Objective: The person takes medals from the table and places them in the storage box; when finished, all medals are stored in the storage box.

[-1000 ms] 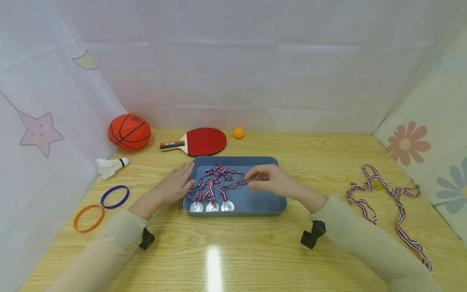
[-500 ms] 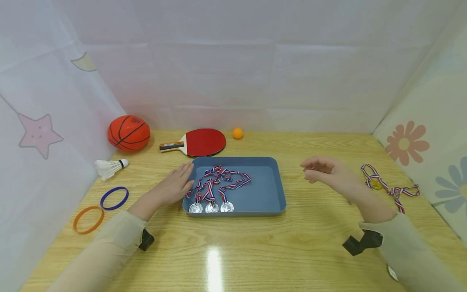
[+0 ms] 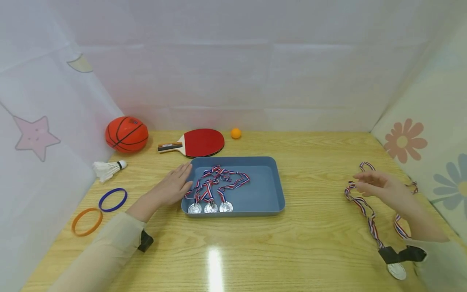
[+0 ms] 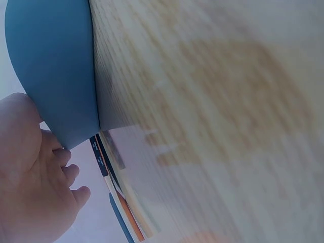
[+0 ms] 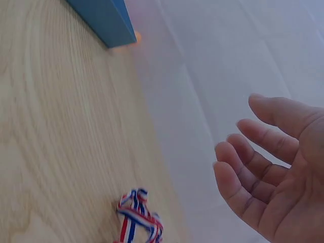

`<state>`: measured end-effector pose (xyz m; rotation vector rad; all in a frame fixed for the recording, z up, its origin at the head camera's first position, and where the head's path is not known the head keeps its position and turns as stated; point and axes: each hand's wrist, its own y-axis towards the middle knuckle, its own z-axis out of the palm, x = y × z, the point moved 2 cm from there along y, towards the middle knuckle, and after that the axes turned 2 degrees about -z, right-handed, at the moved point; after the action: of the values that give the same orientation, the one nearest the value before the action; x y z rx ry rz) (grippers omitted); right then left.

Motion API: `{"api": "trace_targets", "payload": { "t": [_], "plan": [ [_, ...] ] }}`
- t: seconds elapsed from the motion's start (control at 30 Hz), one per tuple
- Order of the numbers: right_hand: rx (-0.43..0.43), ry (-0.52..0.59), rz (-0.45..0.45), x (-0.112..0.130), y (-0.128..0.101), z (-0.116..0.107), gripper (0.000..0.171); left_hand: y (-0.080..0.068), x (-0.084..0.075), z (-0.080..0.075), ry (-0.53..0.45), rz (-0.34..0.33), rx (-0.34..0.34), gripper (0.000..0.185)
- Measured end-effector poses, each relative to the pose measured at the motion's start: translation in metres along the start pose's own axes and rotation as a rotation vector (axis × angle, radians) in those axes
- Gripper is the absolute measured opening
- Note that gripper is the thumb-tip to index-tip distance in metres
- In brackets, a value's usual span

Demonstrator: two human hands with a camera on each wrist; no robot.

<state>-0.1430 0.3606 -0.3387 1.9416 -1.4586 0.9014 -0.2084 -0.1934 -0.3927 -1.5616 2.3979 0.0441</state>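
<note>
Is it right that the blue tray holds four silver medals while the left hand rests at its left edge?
Not quite: the tray holds three silver medals, not four, as the head view shows. The left hand does rest at its left edge.

Wooden table [image 3: 313,239]: blue tray [image 3: 271,196], basketball [image 3: 127,134], red paddle [image 3: 198,142], orange ball [image 3: 236,133], shuttlecock [image 3: 107,168], two rings [image 3: 99,211], loose ribboned medals [image 3: 368,211].

No legible text. Basketball [image 3: 127,134] at the tabletop's far left corner bears a small mark, too blurred to read; paddle handle [image 3: 169,147] label likewise.
</note>
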Motion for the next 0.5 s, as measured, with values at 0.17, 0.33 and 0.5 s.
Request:
{"api": "trace_targets", "payload": {
  "t": [0.17, 0.33, 0.5],
  "plan": [
    [0.107, -0.058, 0.115, -0.031, -0.022, -0.006, 0.039, 0.000, 0.001, 0.000, 0.000, 0.006, -0.002, 0.063],
    [0.268, -0.018, 0.180, -0.055, -0.039, -0.001, 0.030, -0.001, 0.000, 0.000, -0.007, 0.004, 0.001, 0.063],
    [0.367, 0.054, 0.114, -0.065, -0.049, 0.003, 0.015, -0.001, 0.000, -0.001, -0.008, 0.004, 0.001, 0.063]
  ]
}}
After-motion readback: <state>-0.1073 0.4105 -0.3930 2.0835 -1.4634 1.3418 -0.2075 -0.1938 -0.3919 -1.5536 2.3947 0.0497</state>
